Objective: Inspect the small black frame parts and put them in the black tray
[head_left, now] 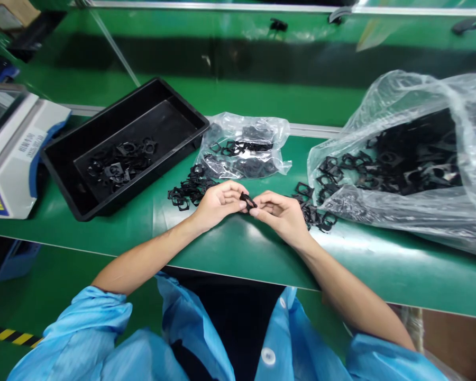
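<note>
Right of the black tray [158, 124], low over the green bench [241, 254] — left hand [218, 203] and right hand [280, 211], fingertips of both pinching one small black plastic frame [247, 201] between them. Step, by the look: working that single piece, which calls for fine finger control, not reach. Loose frames [190, 188] lie between tray and hands. Bare bench runs toward the near edge — room enough.

matt black plastic parts [190, 188], crinkly clear glossy film bags [400, 106], smooth green tabletop [241, 248] with sheen, matt black tray [103, 121].
</note>
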A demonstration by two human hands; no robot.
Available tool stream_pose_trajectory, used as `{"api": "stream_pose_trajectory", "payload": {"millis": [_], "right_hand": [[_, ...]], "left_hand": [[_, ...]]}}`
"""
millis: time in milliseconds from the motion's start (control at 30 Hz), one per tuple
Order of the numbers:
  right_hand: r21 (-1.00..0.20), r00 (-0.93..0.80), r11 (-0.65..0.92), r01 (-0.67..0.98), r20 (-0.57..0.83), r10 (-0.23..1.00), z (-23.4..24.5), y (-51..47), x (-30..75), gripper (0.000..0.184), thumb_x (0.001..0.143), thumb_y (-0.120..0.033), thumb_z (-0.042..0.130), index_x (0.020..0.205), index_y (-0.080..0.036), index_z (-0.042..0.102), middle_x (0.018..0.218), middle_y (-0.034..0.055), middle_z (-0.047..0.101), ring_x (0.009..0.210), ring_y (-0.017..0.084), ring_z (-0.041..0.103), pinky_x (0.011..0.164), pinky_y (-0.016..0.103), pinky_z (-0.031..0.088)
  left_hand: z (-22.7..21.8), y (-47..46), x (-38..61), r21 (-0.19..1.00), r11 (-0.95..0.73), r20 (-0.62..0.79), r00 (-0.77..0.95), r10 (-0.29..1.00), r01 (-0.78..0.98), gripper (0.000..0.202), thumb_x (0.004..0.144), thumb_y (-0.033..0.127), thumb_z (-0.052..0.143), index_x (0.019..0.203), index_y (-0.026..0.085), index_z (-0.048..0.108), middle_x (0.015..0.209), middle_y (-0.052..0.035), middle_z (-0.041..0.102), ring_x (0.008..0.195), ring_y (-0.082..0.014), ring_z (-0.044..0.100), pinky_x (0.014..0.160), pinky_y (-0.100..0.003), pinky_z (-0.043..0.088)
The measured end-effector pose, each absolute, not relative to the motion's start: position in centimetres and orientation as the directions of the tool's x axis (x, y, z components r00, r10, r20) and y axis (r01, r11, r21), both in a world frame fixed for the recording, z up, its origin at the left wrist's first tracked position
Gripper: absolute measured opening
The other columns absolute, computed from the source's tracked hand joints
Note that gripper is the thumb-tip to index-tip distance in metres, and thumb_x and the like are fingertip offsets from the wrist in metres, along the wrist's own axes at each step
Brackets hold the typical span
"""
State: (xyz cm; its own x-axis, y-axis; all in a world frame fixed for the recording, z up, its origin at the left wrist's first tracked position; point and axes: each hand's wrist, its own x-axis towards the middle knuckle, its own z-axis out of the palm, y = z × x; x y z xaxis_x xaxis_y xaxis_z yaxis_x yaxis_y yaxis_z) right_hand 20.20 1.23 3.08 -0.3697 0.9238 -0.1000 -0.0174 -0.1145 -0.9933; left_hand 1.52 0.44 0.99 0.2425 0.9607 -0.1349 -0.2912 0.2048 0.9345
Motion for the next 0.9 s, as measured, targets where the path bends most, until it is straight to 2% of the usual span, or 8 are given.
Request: {"api": "stream_pose_trajectory", "payload": {"millis": [167, 300, 500, 700, 900], "right_hand": [[-0.999, -0.319, -0.024, 0.037, -0.035, 0.947, 2.82, 1.1, 20.3, 0.043, 0.071, -0.062, 0.081, 0.074, -0.02, 0.072, 0.078, 0.0027, 0.065, 0.066, 0.014, 0.061, 0.064, 0.029, 0.054], [-0.999, -0.316, -0.006, 0.045, -0.02, 0.949, 2.78, 0.98, 20.25, 0.042, 0.073, -0.061, 0.079, 0.074, -0.021, 0.071, 0.077, 0.0016, 0.063, 0.065, 0.014, 0.062, 0.065, 0.029, 0.054], [-0.998, -0.367, -0.06, -0.002, -0.055, 0.928, 3.18, 1.08, 20.27, 0.041, 0.076, -0.061, 0.078, 0.074, -0.021, 0.071, 0.078, 0.0021, 0.063, 0.065, 0.015, 0.063, 0.066, 0.03, 0.057], [-0.993, -0.446, -0.114, -0.034, -0.087, 0.891, 3.65, 1.33, 20.59, 0.04, 0.08, -0.059, 0.075, 0.073, -0.02, 0.071, 0.071, 0.0007, 0.063, 0.062, 0.014, 0.062, 0.066, 0.028, 0.055], [-0.998, -0.454, -0.059, 0.029, -0.066, 0.889, 3.56, 1.41, 20.74, 0.043, 0.084, -0.059, 0.07, 0.069, -0.019, 0.069, 0.069, 0.0017, 0.065, 0.067, 0.015, 0.062, 0.07, 0.028, 0.052]], "left_hand": [[1.03, 0.57, 1.46, 0.94, 0.183, -0.128, 0.2, 0.971, -0.289, 0.036, 0.067, 0.038, 0.09, 0.083, 0.014, 0.068, 0.077, -0.0009, 0.072, 0.07, -0.0107, 0.068, 0.072, -0.023, 0.055], [0.95, 0.68, 1.15, 0.95, 0.193, -0.137, 0.226, 0.964, -0.245, 0.038, 0.065, 0.04, 0.091, 0.08, 0.014, 0.068, 0.075, -0.001, 0.071, 0.069, -0.0126, 0.069, 0.072, -0.025, 0.056], [1.06, 0.5, 1.13, 0.922, 0.262, -0.19, 0.255, 0.948, -0.285, 0.044, 0.065, 0.038, 0.091, 0.093, 0.013, 0.07, 0.075, -0.0032, 0.075, 0.069, -0.0159, 0.073, 0.073, -0.029, 0.06], [1.2, 0.37, 1.41, 0.873, 0.343, -0.246, 0.293, 0.924, -0.348, 0.046, 0.063, 0.039, 0.092, 0.093, 0.011, 0.072, 0.079, -0.0062, 0.078, 0.069, -0.018, 0.076, 0.072, -0.03, 0.063], [1.18, 0.48, 1.3, 0.887, 0.321, -0.241, 0.261, 0.935, -0.331, 0.044, 0.064, 0.038, 0.092, 0.092, 0.011, 0.071, 0.076, -0.0057, 0.077, 0.068, -0.018, 0.075, 0.071, -0.03, 0.063]]}}
